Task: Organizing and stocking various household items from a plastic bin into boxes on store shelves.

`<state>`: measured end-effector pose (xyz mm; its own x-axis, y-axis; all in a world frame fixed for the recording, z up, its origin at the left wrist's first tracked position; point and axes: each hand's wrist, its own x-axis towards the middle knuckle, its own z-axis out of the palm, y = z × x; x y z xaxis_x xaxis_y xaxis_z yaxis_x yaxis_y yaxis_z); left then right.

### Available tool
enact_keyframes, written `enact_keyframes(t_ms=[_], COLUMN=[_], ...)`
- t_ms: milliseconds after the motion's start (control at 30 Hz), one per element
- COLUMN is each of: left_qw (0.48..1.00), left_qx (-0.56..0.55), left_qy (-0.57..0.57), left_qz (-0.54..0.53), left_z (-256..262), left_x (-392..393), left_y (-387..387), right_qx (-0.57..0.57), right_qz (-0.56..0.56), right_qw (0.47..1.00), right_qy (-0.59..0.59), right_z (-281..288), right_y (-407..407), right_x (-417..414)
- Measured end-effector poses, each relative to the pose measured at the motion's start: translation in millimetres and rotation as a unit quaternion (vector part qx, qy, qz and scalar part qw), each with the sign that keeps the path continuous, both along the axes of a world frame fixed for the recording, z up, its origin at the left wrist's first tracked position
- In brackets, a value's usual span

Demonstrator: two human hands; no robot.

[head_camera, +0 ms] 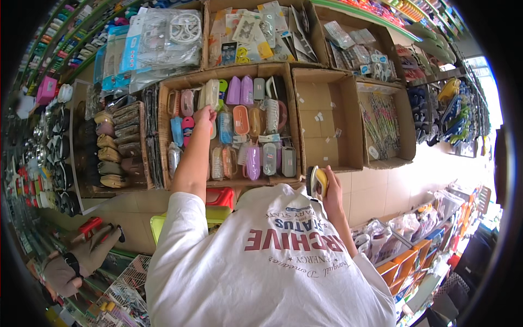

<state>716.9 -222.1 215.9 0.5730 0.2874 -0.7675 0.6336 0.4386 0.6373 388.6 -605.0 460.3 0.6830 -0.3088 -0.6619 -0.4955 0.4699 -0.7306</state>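
My left hand (205, 116) reaches over a cardboard box (297, 122) of scrub brushes, its fingertips at the lower end of a cream wrapped brush (212, 93); whether they grip it I cannot tell. Around it lie a green brush (222, 88), purple brushes (246, 90), a blue brush (225, 127) and an orange brush (241, 120), many in clear plastic. My right hand (333, 189), near my chest, holds a yellow and white brush (319, 182) with dark bristles, below the near edge of a cardboard box (330, 157) with small paper scraps on its bottom.
Further cardboard boxes hold carded goods (249, 30), small packets (359, 53) and thin patterned sticks (382, 126). Wrapped pouches (108, 147) lie left. A red stool (220, 197) and a green stool (157, 229) stand close to me. Another person (67, 267) is at lower left.
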Motion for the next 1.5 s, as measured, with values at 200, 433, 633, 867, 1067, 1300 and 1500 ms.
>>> enact_keyframes(t_ms=[200, 433, 633, 867, 1067, 1300, 1500], left_qw=[0.997, 0.951, 0.875, 0.814, 0.881, 0.930, 0.944], left_qx=[0.000, 0.005, 0.051, 0.017, -0.017, 0.068, 0.213], left_qy=[-0.079, -0.247, -0.304, -0.329, -0.368, -0.342, -0.219], left_qz=[0.008, -0.188, -0.373, -0.478, -0.297, -0.118, -0.125], left_z=[42, 137, 193, 214, 191, 200, 109], left_x=[-30, -186, -273, -277, -282, -218, -137], left_y=[-26, -97, -147, -149, -154, -63, 68], right_qx=[0.000, -0.028, -0.040, 0.031, -0.046, -0.262, -0.324], right_qz=[-0.034, 0.023, 0.142, 0.223, 0.300, 0.287, 0.221], right_qw=[0.999, 0.998, 0.986, 0.966, 0.934, 0.904, 0.913], right_qy=[-0.010, -0.048, -0.083, -0.124, -0.189, -0.181, -0.110], right_z=[-11, -19, -10, -5, -7, -31, -70], right_y=[8, 2, 15, 49, 65, 33, -16], right_x=[-10, -2, 22, 49, 61, 35, -14])
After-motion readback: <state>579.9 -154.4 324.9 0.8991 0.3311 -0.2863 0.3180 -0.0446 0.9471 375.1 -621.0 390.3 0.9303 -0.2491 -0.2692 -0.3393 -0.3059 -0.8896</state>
